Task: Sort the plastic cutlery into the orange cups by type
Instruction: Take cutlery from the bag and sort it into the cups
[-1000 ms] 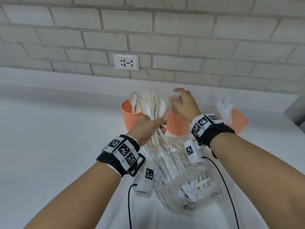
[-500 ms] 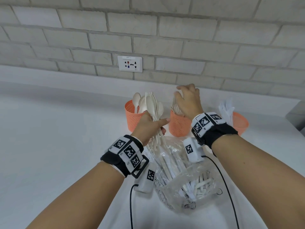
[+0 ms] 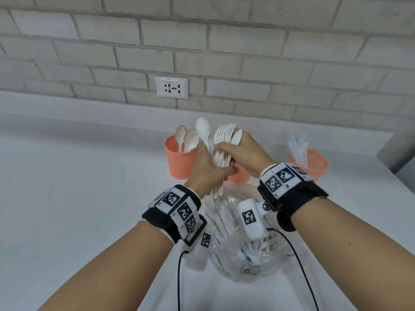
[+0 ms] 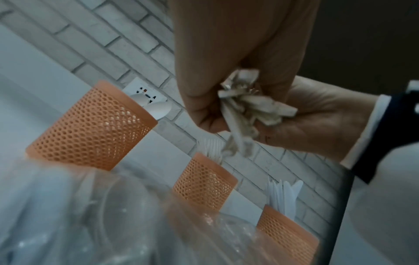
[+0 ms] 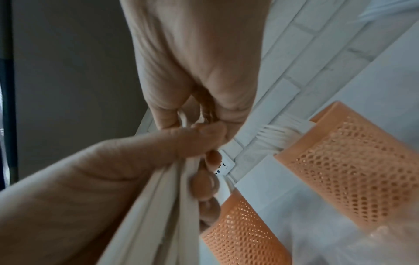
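Note:
My left hand (image 3: 211, 169) grips a bundle of white plastic spoons and forks (image 3: 221, 140) by the handles, upright, in front of the cups. My right hand (image 3: 228, 149) has its fingers curled round the fork side of the same bundle. The left wrist view shows the handle ends (image 4: 244, 105) inside my left hand (image 4: 226, 86). Three orange mesh cups stand in a row: the left cup (image 3: 179, 160) holds spoons, the middle cup (image 3: 239, 177) is mostly hidden behind my hands, the right cup (image 3: 311, 162) holds knives. In the right wrist view my right hand (image 5: 199, 122) pinches white pieces.
A clear plastic bag (image 3: 238, 254) with more white cutlery lies on the white counter (image 3: 78, 198), under my wrists. Black cables (image 3: 179, 277) trail toward me. A brick wall with a socket (image 3: 171, 87) stands behind the cups. A grey edge (image 3: 402, 151) borders the counter at right.
My right hand left the middle cup and came back to the bundle, closing on its fork side. My left hand shifted the bundle slightly to the right.

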A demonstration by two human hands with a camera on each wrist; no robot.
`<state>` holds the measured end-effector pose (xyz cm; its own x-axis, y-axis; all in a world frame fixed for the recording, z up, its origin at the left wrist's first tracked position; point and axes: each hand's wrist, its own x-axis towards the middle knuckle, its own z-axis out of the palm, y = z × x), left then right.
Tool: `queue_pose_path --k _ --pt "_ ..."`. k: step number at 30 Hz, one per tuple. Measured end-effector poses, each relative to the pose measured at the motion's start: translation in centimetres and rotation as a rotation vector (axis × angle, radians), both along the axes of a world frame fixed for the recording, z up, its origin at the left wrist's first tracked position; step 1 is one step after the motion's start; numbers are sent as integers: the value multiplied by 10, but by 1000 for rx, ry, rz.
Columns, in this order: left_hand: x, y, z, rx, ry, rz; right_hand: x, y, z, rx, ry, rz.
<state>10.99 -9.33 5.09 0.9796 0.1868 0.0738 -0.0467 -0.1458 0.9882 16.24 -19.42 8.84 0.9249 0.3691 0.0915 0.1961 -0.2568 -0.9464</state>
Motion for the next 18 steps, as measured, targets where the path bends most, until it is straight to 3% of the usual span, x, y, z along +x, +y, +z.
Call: queue_pose_path --k 5,9,13,15,17,18 --pt "-7 4 8 -305 32 -150 -4 -8 -2 166 112 16" --pt "-9 6 7 -513 121 -275 -9 -10 1 183 114 93" --pt "-10 2 8 -440 109 -192 -16 -12 3 108 105 99" --pt "-9 2 8 -393 70 -107 -19 -12 2 56 54 -92" --pt "-9 0 8 -335 21 -40 -22 -12 1 19 -105 -301" --pt "-10 -1 9 -302 1 -23 -25 -11 1 -18 -185 -324"
